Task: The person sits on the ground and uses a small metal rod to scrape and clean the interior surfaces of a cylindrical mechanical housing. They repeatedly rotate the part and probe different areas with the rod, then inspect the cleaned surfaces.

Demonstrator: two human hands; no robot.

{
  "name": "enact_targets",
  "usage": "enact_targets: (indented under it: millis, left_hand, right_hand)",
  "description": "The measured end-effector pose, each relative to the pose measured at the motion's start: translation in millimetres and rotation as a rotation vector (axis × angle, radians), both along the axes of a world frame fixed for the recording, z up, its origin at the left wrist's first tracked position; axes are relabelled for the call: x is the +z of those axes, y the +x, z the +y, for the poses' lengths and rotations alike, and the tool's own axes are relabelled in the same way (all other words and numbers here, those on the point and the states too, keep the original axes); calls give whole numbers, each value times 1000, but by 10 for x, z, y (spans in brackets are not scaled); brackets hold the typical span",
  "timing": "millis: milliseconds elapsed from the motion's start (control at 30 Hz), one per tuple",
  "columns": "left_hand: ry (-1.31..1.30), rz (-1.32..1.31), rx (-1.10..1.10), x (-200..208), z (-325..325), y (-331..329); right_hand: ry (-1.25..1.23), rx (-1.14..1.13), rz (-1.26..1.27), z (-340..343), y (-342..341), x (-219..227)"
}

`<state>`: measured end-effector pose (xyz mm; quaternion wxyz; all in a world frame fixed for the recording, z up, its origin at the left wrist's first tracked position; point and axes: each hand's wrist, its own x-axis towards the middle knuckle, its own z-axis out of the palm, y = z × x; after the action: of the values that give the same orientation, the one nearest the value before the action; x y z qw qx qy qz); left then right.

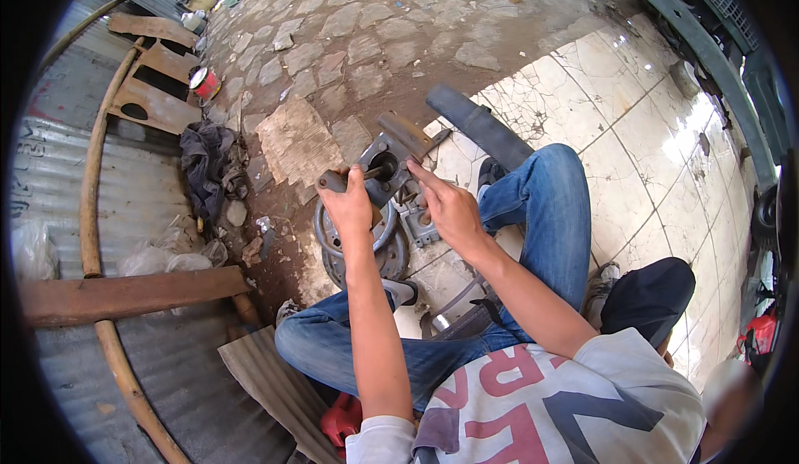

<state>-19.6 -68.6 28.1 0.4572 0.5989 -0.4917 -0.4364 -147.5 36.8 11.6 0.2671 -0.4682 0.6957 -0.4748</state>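
In front of my crossed legs is a grey metal housing (380, 149) with a round, dark opening. My left hand (351, 208) is closed around a rod-like tool with a thick grey end (333, 182); its thin shaft reaches into or across the opening, and I cannot tell which. On the housing's right side lies my right hand (449, 214), its index finger stretched along the rim and the other fingers curled at the side, partly hidden. Below the housing are round metal rings (329, 235) and a pale metal block with holes (421, 224). A rusty cylindrical piece (405, 134) adjoins the housing's far end.
A curved dark tube (478, 121) lies on cracked white tiles (620, 143). Dark cloth (208, 164) and a red-and-white can (204, 84) sit near the corrugated metal wall (75, 206). A wooden plank (133, 295) juts in at left. Another person's dark-clothed knee (653, 302) is close on my right.
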Motion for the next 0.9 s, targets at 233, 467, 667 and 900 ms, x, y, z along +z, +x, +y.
enact_targets:
  millis: [233, 467, 667, 900]
  left_hand:
    - [-30, -58, 30, 68, 146, -63]
    - [-32, 15, 6, -89, 101, -36]
    - [-53, 45, 4, 27, 96, -50]
    - [-48, -33, -36, -97, 124, 25]
  right_hand:
    - [-170, 10, 189, -185, -36, -49]
    - [-112, -7, 89, -16, -53, -78]
    - [-101, 20, 46, -63, -93, -55]
    - [-39, 19, 105, -90, -12, 6]
